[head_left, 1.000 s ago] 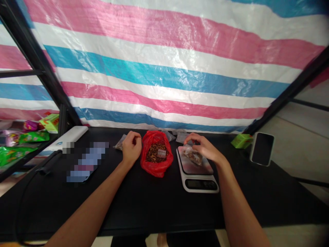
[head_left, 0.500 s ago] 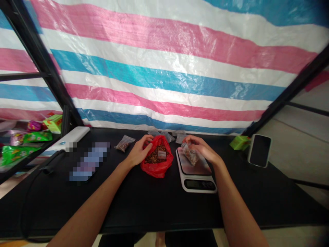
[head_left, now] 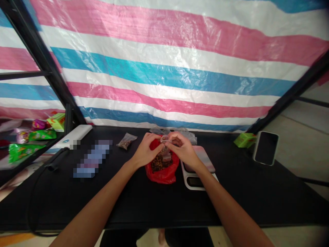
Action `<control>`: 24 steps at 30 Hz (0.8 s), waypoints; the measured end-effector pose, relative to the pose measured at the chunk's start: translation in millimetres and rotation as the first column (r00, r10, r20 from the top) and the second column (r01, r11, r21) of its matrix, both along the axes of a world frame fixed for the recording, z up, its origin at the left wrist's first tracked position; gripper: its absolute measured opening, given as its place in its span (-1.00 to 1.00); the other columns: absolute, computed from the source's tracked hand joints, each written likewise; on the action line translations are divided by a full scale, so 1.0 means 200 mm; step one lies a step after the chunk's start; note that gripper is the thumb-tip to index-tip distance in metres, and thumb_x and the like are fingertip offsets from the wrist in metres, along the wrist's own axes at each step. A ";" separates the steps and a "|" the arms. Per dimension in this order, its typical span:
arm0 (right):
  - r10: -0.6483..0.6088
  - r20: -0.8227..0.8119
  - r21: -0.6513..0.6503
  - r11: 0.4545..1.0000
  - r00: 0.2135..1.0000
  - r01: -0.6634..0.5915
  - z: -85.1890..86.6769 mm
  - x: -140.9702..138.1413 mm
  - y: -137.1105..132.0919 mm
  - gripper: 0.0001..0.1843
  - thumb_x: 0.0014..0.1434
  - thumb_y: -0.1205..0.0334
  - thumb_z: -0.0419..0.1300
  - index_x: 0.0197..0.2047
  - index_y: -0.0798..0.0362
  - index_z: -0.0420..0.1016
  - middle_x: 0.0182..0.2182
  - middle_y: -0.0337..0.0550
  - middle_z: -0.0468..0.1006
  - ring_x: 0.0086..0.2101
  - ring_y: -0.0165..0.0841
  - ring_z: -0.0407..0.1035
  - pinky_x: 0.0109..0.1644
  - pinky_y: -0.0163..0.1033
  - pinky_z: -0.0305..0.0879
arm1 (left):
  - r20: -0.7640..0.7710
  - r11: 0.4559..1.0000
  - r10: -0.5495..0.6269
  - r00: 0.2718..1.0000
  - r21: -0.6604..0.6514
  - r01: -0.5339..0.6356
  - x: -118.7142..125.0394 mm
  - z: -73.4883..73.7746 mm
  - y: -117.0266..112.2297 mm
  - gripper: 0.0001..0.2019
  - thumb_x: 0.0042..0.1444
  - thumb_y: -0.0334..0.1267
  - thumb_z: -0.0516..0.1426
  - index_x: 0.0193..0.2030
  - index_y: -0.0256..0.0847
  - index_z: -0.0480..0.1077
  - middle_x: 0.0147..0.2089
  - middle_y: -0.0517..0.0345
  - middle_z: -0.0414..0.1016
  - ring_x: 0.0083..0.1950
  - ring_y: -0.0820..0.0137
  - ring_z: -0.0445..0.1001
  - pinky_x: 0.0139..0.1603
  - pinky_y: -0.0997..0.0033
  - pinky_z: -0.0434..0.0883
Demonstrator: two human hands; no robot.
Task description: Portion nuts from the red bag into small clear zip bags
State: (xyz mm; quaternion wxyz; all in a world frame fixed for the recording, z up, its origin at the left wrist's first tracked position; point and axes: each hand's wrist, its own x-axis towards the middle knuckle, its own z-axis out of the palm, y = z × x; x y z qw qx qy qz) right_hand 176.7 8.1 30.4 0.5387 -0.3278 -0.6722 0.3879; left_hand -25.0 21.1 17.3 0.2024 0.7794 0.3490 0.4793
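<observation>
1. Hands: the left hand (head_left: 146,150) and the right hand (head_left: 182,148) are raised close together, both with fingers curled inward and drawn together, not spread.
2. Held item: a small clear plastic bag (head_left: 166,138) sits between the two hands, pinched at the fingertips of both. Its contents, if any, cannot be confirmed, and the exact fingers on it cannot be told.
3. Below the hands: a red plastic bag (head_left: 161,175) lies open directly under the held item, holding brown pieces (head_left: 159,163). The left hand overlaps its upper edge.
4. Right of this: a digital kitchen scale (head_left: 198,180) stands on the black table (head_left: 231,199), just beside the red plastic bag and partly covered by the right forearm.
5. Left of the hands: a filled small bag (head_left: 126,141) lies on the table. Further left are a pixelated, unreadable item (head_left: 92,159) and a white flat box (head_left: 78,133).
6. Far edge: loose clear bags (head_left: 186,136) lie behind the hands. At the right are a green box (head_left: 244,140) and a phone (head_left: 266,148).
7. Background: a striped tarpaulin (head_left: 164,75) hangs behind the table.
</observation>
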 end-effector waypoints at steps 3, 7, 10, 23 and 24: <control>0.046 -0.007 -0.065 0.997 0.999 -0.046 0.00 0.00 -0.02 -0.63 0.16 0.04 0.42 -0.03 -0.11 0.44 -0.14 -0.19 0.54 -0.13 -0.28 0.48 -0.01 -0.15 0.46 | 0.052 0.999 0.025 0.998 -0.043 -0.023 0.02 -0.03 0.00 -0.85 0.31 -0.19 0.17 -0.09 -0.11 0.54 -0.12 0.06 0.59 -0.02 0.23 0.48 0.06 0.20 0.43; 0.004 -0.032 -0.062 0.998 0.999 -0.006 0.01 0.01 -0.02 -0.61 0.20 0.01 0.39 0.02 -0.10 0.43 -0.21 -0.21 0.56 -0.17 -0.30 0.50 -0.01 -0.15 0.44 | 0.080 0.999 0.045 0.996 -0.010 -0.044 0.00 -0.02 0.01 -0.80 0.36 -0.20 0.10 -0.13 -0.12 0.56 -0.12 0.05 0.60 -0.01 0.23 0.50 0.09 0.18 0.43; -0.073 -0.051 -0.024 0.997 0.996 0.072 0.02 0.01 -0.02 -0.66 0.20 0.03 0.39 -0.05 -0.08 0.42 -0.30 -0.24 0.54 -0.24 -0.31 0.48 -0.06 -0.17 0.41 | 0.103 0.997 0.068 0.992 0.029 -0.072 0.00 0.00 0.00 -0.78 0.38 -0.18 0.08 -0.15 -0.12 0.56 -0.12 0.03 0.59 -0.01 0.23 0.50 0.09 0.18 0.44; -0.098 -0.027 0.068 0.993 0.995 0.099 0.05 -0.02 -0.05 -0.69 0.28 0.07 0.29 0.04 -0.12 0.35 -0.25 -0.23 0.51 -0.27 -0.31 0.41 -0.12 -0.17 0.36 | 0.130 0.994 0.104 0.986 -0.039 -0.100 0.05 -0.01 -0.04 -0.76 0.40 -0.20 0.04 -0.17 -0.12 0.53 -0.16 0.11 0.63 -0.11 0.27 0.56 -0.01 0.26 0.44; -0.086 -0.023 0.068 0.994 0.996 0.087 0.04 -0.02 -0.05 -0.68 0.28 0.08 0.29 0.05 -0.13 0.34 -0.24 -0.22 0.52 -0.26 -0.30 0.42 -0.11 -0.16 0.36 | 0.119 0.994 0.109 0.987 -0.033 -0.105 0.05 -0.02 -0.04 -0.76 0.40 -0.21 0.04 -0.18 -0.12 0.53 -0.17 0.12 0.64 -0.12 0.28 0.56 -0.01 0.27 0.44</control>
